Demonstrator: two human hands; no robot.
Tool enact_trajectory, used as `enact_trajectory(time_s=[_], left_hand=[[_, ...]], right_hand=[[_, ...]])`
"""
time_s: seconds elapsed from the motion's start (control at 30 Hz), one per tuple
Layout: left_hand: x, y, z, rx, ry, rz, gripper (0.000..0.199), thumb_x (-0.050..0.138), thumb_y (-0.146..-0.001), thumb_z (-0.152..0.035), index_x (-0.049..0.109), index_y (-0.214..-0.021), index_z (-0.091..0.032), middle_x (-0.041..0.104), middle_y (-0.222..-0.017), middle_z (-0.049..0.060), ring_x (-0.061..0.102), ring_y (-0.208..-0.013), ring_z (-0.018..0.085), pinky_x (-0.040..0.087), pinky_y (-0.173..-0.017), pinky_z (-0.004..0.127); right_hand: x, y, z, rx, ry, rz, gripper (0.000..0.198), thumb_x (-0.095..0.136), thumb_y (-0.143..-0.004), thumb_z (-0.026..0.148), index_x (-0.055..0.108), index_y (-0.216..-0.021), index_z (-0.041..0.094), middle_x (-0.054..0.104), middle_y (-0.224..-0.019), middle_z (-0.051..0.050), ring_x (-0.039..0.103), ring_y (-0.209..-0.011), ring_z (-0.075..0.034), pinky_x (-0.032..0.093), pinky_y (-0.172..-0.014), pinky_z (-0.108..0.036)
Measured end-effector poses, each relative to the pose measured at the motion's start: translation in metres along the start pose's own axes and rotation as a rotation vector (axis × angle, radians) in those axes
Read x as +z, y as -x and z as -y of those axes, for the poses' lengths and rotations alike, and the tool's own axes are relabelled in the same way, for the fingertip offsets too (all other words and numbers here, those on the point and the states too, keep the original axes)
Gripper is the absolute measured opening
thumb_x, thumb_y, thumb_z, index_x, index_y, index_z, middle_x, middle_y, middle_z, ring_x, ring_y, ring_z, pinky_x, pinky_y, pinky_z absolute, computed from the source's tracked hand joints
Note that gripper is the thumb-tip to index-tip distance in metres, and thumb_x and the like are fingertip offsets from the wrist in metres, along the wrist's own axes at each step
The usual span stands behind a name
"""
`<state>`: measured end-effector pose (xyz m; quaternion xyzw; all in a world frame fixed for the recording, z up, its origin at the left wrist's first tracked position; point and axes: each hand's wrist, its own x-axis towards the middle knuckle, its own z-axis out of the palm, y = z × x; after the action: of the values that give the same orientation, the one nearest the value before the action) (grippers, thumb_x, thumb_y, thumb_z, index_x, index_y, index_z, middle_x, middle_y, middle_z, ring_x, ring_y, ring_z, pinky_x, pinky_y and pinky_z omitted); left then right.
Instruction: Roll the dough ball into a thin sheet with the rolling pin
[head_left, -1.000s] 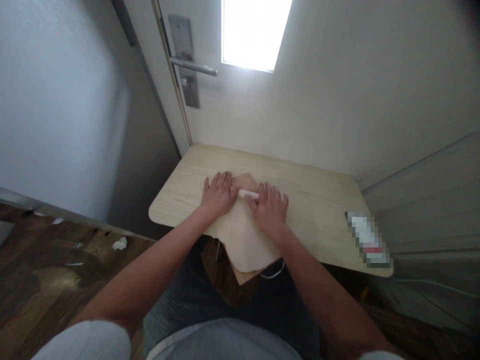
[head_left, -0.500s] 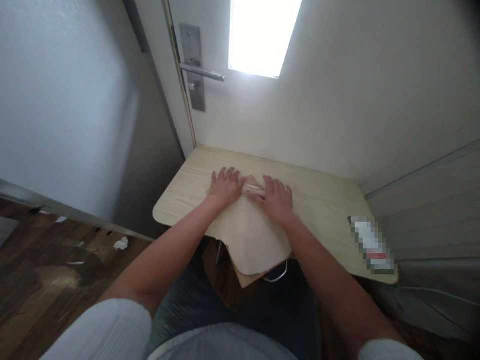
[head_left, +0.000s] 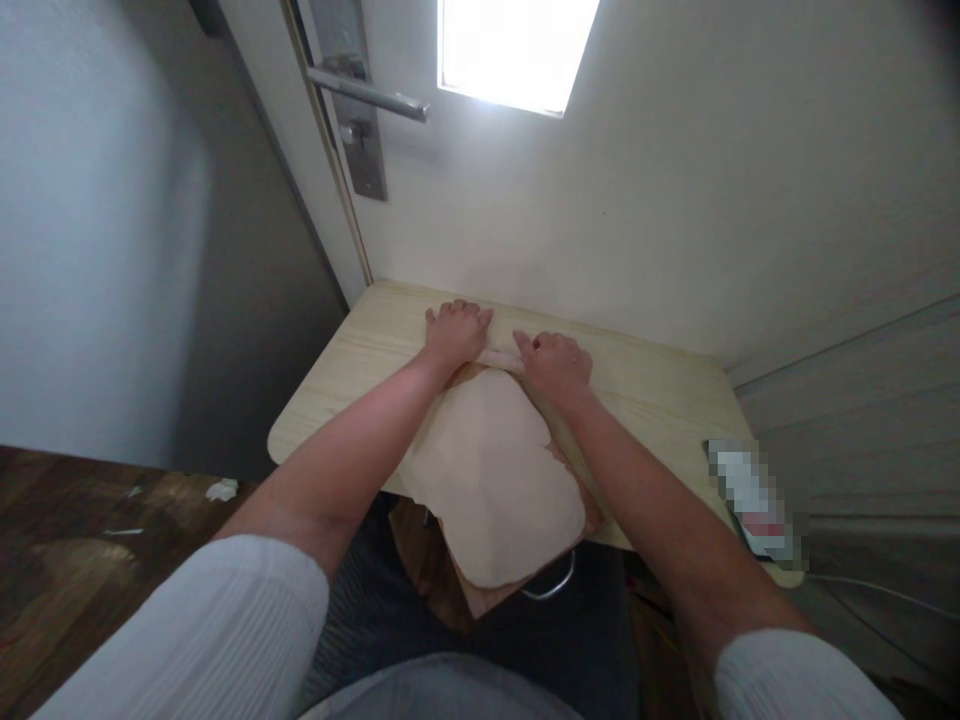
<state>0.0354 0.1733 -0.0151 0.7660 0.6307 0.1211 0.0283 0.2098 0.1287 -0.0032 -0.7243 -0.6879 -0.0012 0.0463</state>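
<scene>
A broad, pale sheet of dough [head_left: 495,480] lies flat on a wooden board [head_left: 484,600], its outline uneven and notched on the right. Across its far end runs a light rolling pin [head_left: 502,358], of which only the short middle stretch shows. My left hand [head_left: 459,334] is over the pin's left part, fingers curled forward. On its right part rests my right hand [head_left: 559,368], fingers bent and thumb side toward the middle. The pin's ends are hidden under both hands.
The board overhangs the near edge of a small light-wood table [head_left: 637,390]. A blurred-out phone-like object [head_left: 754,500] lies at the table's right. Behind stands a door with a metal handle [head_left: 371,95]. Scraps of paper [head_left: 222,490] litter the floor at left.
Both hands have moved forward, away from me, with the rolling pin, uncovering more of the dough sheet. The head view has shifted slightly.
</scene>
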Motion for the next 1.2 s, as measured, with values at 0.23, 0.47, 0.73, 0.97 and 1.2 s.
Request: enact_trajectory(time_s=[0.23, 0.47, 0.73, 0.97, 1.2], left_hand=[[-0.017, 0.022, -0.008, 0.014, 0.1, -0.215, 0.052, 0.023, -0.106, -0.045, 0.046, -0.144, -0.018, 0.05, -0.149, 0.014, 0.043, -0.138, 0.027, 0.028, -0.117, 0.048], [-0.019, 0.121, 0.026, 0.105, 0.105, 0.062, 0.051, 0.046, -0.098, -0.054, 0.052, -0.143, -0.033, 0.055, -0.148, 0.006, 0.049, -0.134, 0.027, 0.035, -0.112, 0.043], [-0.031, 0.18, 0.008, -0.134, -0.065, -0.025, 0.049, 0.039, -0.098, -0.058, 0.06, -0.135, -0.033, 0.06, -0.137, 0.013, 0.056, -0.121, 0.035, 0.038, -0.103, 0.055], [-0.032, 0.222, -0.005, -0.246, -0.048, -0.11, 0.056, 0.041, -0.097, -0.062, 0.055, -0.14, -0.029, 0.062, -0.134, 0.015, 0.056, -0.12, 0.036, 0.036, -0.106, 0.061], [-0.027, 0.245, -0.011, -0.018, 0.031, -0.075, 0.041, 0.036, -0.103, -0.041, 0.058, -0.137, -0.036, 0.051, -0.153, 0.001, 0.036, -0.146, 0.029, 0.02, -0.121, 0.061]], right_hand=[[-0.004, 0.001, -0.024, 0.11, -0.007, 0.049, 0.092, 0.013, -0.091, 0.082, 0.076, -0.102, 0.017, 0.074, -0.1, -0.02, 0.069, -0.096, -0.033, 0.048, -0.082, -0.041], [-0.028, 0.055, -0.071, 0.257, -0.161, 0.06, 0.087, 0.009, -0.092, 0.081, 0.072, -0.095, 0.021, 0.074, -0.093, -0.015, 0.068, -0.087, -0.028, 0.042, -0.068, -0.032], [-0.031, 0.129, -0.055, 0.147, -0.137, 0.126, 0.061, 0.031, -0.096, 0.073, 0.069, -0.102, 0.026, 0.074, -0.091, -0.01, 0.066, -0.082, -0.026, 0.039, -0.065, -0.031], [-0.015, 0.153, -0.039, -0.164, -0.084, 0.006, 0.035, 0.055, -0.096, 0.051, 0.068, -0.118, 0.028, 0.07, -0.116, -0.008, 0.059, -0.112, -0.027, 0.044, -0.088, -0.035], [-0.007, 0.154, -0.055, -0.211, -0.157, -0.094, 0.032, 0.059, -0.094, 0.048, 0.072, -0.116, 0.029, 0.066, -0.118, -0.007, 0.055, -0.112, -0.026, 0.042, -0.095, -0.039]])
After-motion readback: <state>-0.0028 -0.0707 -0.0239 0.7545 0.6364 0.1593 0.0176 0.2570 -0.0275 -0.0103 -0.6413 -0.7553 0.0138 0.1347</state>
